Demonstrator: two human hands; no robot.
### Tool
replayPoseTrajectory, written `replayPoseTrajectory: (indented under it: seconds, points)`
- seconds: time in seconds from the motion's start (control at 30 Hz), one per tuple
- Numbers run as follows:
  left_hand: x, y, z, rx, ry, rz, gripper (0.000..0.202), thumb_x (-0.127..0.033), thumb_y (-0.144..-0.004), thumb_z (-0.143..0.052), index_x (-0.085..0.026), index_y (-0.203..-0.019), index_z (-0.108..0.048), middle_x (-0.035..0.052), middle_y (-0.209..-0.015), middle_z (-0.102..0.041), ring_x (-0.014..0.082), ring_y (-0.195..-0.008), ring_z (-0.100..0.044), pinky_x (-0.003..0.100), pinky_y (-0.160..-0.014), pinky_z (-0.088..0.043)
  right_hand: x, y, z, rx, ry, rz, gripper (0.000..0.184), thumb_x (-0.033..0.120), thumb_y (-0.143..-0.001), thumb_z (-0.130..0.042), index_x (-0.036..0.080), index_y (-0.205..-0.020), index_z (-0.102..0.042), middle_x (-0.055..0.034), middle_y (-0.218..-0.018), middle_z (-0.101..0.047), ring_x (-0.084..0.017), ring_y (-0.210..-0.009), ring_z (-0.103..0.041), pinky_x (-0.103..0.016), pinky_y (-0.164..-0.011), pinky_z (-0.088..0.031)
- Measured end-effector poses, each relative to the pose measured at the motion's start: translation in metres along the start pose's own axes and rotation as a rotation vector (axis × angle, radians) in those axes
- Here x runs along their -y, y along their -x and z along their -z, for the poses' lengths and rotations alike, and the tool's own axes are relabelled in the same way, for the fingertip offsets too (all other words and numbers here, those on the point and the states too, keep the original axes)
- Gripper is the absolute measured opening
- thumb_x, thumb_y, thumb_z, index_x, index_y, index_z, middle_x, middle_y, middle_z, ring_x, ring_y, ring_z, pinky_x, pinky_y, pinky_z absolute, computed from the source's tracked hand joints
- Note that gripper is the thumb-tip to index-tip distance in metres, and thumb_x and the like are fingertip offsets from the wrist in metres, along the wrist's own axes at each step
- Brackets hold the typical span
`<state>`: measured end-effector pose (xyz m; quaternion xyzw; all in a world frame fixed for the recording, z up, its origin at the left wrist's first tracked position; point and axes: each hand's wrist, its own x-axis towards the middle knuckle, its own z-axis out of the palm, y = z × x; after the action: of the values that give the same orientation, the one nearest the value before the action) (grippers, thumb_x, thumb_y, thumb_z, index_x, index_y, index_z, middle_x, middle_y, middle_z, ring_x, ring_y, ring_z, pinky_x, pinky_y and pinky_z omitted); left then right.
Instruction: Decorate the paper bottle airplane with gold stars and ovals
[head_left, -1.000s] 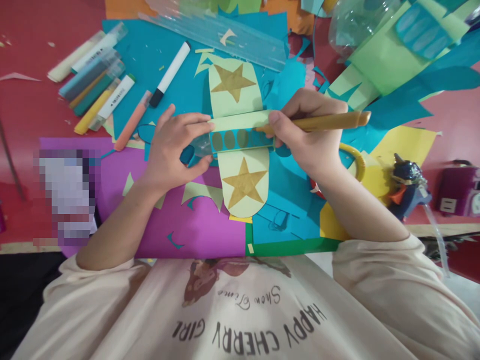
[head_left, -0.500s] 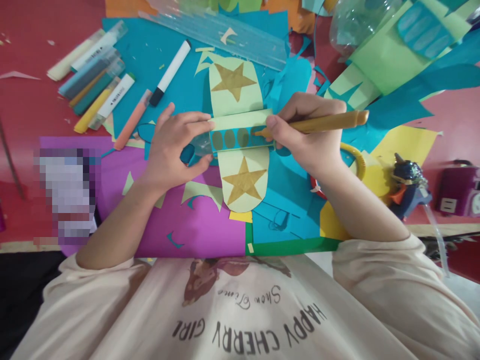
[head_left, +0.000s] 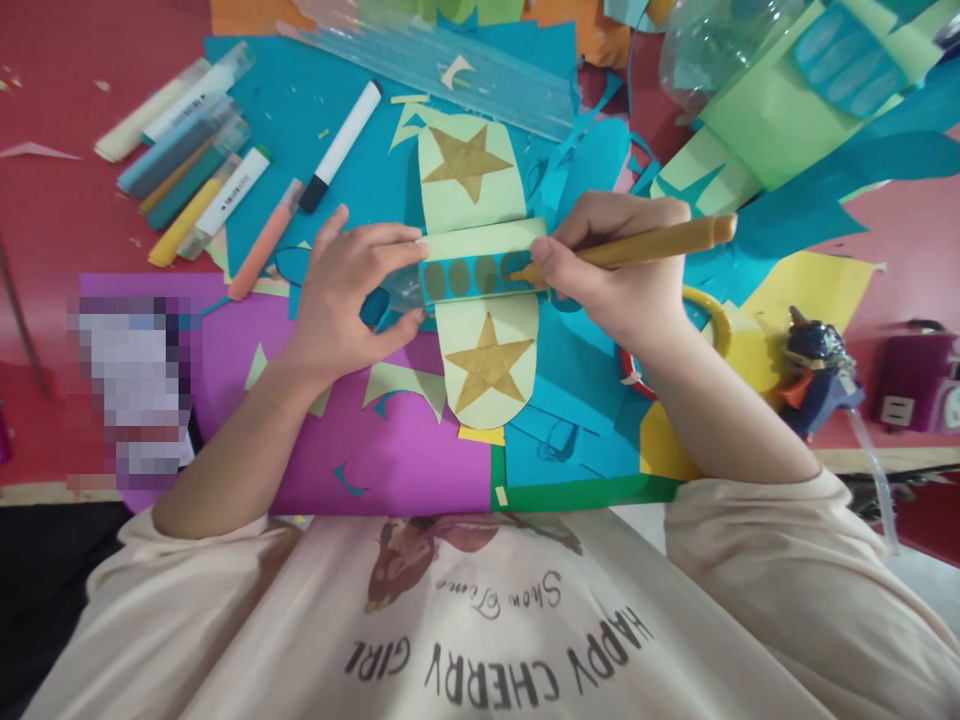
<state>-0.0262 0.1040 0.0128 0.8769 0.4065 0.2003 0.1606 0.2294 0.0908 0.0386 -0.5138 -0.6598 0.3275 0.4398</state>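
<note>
A pale green paper plane [head_left: 480, 240] lies crosswise in front of me, with a gold star on each rounded wing. Along its body runs a blue strip [head_left: 472, 278] with several dark ovals. My left hand [head_left: 345, 290] holds the body's left end between thumb and fingers, where clear plastic [head_left: 406, 290] shows. In my right hand [head_left: 626, 265] is a gold-brown marker [head_left: 652, 243], gripped like a pen. Its tip touches the strip at the rightmost oval, which is only partly coloured. The right hand covers the body's right end.
Several markers [head_left: 195, 140] lie at the upper left, with a black-capped white marker [head_left: 341, 145] nearer. Blue and purple paper [head_left: 420, 460] with scraps covers the table. A tape roll [head_left: 709, 320], glue gun [head_left: 821, 365] and clear plastic bottle [head_left: 712, 50] are at the right.
The marker tip has shifted slightly right and down, and more of the rightmost oval's outline shows. My left hand and the plane stay almost in place.
</note>
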Motion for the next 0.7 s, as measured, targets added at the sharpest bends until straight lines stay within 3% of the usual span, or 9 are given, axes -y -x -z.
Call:
replayPoseTrajectory:
  seconds: [0.27, 0.7]
  points:
    - [0.0008, 0.0007, 0.0006, -0.006, -0.003, -0.003, 0.043, -0.040, -0.090, -0.051, -0.048, -0.132, -0.043, -0.0056, -0.136, -0.058, 0.0257, -0.127, -0.057, 0.055, -0.122, -0.027, -0.0046, -0.0010, 0.0025, 0.037, 0.038, 0.009, 0.045, 0.050, -0.079, -0.071, 0.023, -0.052, -0.047, 0.0015, -0.048, -0.051, -0.011, -0.047, -0.047, -0.029, -0.045, -0.042]
    - [0.0084, 0.0020, -0.0066, -0.036, 0.000, -0.043, 0.036, -0.044, -0.092, -0.049, -0.037, -0.127, -0.047, -0.0057, -0.136, -0.058, 0.0255, -0.125, -0.057, 0.056, -0.122, -0.027, -0.0055, -0.0020, 0.0041, 0.062, 0.077, 0.007, 0.042, 0.039, -0.080, -0.071, 0.023, -0.052, -0.045, 0.0023, -0.047, -0.049, -0.011, -0.047, -0.043, -0.028, -0.046, -0.041]
